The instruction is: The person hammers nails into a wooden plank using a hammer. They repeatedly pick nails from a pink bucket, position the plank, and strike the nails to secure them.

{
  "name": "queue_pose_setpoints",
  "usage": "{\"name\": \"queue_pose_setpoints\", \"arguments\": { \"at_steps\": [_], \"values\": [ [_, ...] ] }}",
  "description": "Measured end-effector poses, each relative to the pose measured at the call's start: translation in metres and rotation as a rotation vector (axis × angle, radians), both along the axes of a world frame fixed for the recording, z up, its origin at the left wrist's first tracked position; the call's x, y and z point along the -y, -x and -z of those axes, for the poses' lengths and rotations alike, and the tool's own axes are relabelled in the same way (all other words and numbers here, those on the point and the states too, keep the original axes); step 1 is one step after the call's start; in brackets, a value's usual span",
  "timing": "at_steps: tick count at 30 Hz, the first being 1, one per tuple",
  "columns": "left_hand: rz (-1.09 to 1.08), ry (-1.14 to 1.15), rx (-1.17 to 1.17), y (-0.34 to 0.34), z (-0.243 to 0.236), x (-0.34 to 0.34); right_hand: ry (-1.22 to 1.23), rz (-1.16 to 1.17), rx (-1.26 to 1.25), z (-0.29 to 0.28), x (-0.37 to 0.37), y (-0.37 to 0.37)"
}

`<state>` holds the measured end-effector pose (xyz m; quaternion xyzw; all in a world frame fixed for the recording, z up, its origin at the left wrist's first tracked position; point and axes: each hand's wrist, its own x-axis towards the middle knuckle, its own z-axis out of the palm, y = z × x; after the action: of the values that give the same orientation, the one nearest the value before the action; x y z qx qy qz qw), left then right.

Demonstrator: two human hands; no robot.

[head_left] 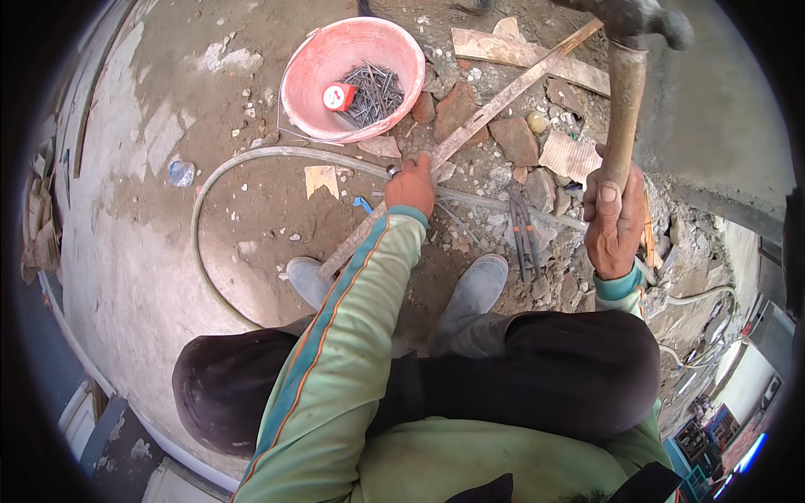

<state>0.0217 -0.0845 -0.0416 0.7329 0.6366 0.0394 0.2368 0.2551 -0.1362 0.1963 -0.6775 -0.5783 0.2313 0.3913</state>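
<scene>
My right hand [616, 220] is raised at the right, closed round the wooden handle of a claw hammer [625, 109] whose metal head points up and away from me. My left hand [411, 183] is closed on a long wooden strip [511, 96], which slants from beside my left boot up to the far right. Whether a nail is pinched in those fingers cannot be seen. Beyond the left hand stands a pink bucket [303, 92] holding many nails [375, 94] and a red-and-white tape measure [339, 97]. Long-handled pincers [523, 235] lie on the rubble between my hands.
A clear hose [201, 210] loops over the ground and runs beneath the wooden strip. A short board [545, 60] lies at the far right among broken bricks [513, 141]. My grey boots [478, 285] flank the strip's near end. A concrete surface [721, 126] rises at right.
</scene>
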Motion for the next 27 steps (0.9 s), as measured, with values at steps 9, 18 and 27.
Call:
{"name": "queue_pose_setpoints", "arguments": {
  "at_steps": [9,18,27],
  "values": [
    [0.026,0.144,-0.057,-0.009,-0.004,-0.015,0.544,-0.081,0.366,0.082,0.009,-0.061],
    [0.041,0.139,0.070,-0.004,-0.001,-0.003,0.157,-0.009,0.113,0.078,0.042,-0.043],
    [0.093,0.227,0.080,0.011,-0.015,-0.013,0.205,0.174,-0.066,0.094,0.045,-0.045]
  ]
}}
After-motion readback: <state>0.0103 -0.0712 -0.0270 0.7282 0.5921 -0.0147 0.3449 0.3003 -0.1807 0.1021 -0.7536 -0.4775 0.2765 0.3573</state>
